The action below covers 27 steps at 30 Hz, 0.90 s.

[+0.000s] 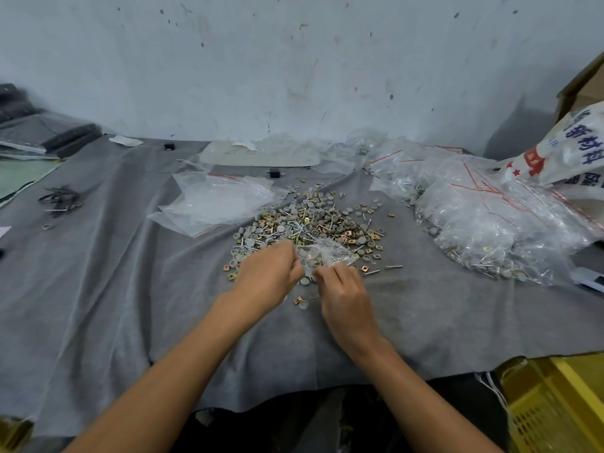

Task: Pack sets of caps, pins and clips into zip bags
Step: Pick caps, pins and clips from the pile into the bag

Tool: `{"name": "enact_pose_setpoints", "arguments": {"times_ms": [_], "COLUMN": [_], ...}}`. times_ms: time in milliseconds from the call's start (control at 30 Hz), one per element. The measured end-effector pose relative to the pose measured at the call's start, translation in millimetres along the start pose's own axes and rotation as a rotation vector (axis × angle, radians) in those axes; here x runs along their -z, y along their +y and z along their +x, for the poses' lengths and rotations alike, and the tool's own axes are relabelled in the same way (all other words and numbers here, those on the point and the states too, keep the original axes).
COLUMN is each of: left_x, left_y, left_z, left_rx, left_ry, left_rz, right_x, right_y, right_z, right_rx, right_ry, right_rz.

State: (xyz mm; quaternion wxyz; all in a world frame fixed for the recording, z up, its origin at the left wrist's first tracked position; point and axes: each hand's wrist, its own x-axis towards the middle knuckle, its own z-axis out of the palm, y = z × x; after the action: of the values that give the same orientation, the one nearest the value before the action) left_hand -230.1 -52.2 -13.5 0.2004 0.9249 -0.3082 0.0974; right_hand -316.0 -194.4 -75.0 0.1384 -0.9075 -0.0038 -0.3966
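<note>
Grey cloth covers the table [98,273]. The left hand [268,273] and right hand [343,289] each pinch a small clear zip bag [322,253], held over the near edge of the pile [310,223] of caps, pins and clips. Filled bags [490,223] heap well to the right.

Empty bags [215,204] left of parts pile [313,223]

A single wide-angle head camera looks forward and down, close over the grey cloth-covered desk [98,273], facing the scuffed pale wall [294,60].
</note>
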Motion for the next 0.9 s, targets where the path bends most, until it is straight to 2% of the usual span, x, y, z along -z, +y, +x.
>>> {"name": "enact_pose_setpoints", "arguments": {"times_ms": [100, 167, 233, 300, 367, 433, 600, 767, 900], "left_x": [-0.8, -2.1, -1.2, 1.1, 3.1, 0.5, -11.7, -15.0, -15.7], "left_y": [11.6, 12.8, 3.5, -16.9, -38.2, -51.3, -49.1, -35.1, -28.0], "left_z": [9.3, 13.5, 16.6, 22.3, 27.3, 30.5, 36.1, 48.2, 55.3], "left_rx": [-0.044, -0.016, 0.048, 0.142, 0.227, 0.267, 0.215, 0.221, 0.231], "left_ry": [-0.040, -0.047, 0.052, 0.157, 0.153, 0.075, -0.099, -0.184, -0.198], "left_rz": [-0.016, -0.173, -0.305, -0.340, -0.280, -0.172, -0.078, 0.036, 0.037], "right_x": [-0.7, -1.1, -1.4, -1.4, -1.5, -1.7, -2.4, -2.5, -4.3], "right_y": [1.2, 2.4, 2.2, 1.9, 2.5, 4.0, 3.0, 3.1, 3.9], "right_z": [-0.3, -0.7, -0.7, -0.3, -0.3, -0.7, -0.2, -1.4, -1.1], "right_rx": [-0.002, -0.008, -0.006, -0.003, -0.002, -0.006, -0.019, -0.019, -0.023], "right_ry": [0.010, 0.009, 0.021, 0.034, 0.032, 0.022, 0.018, 0.016, 0.026], "right_rz": [-0.001, 0.007, 0.011, 0.005, 0.005, 0.003, 0.003, 0.006, -0.004]}}
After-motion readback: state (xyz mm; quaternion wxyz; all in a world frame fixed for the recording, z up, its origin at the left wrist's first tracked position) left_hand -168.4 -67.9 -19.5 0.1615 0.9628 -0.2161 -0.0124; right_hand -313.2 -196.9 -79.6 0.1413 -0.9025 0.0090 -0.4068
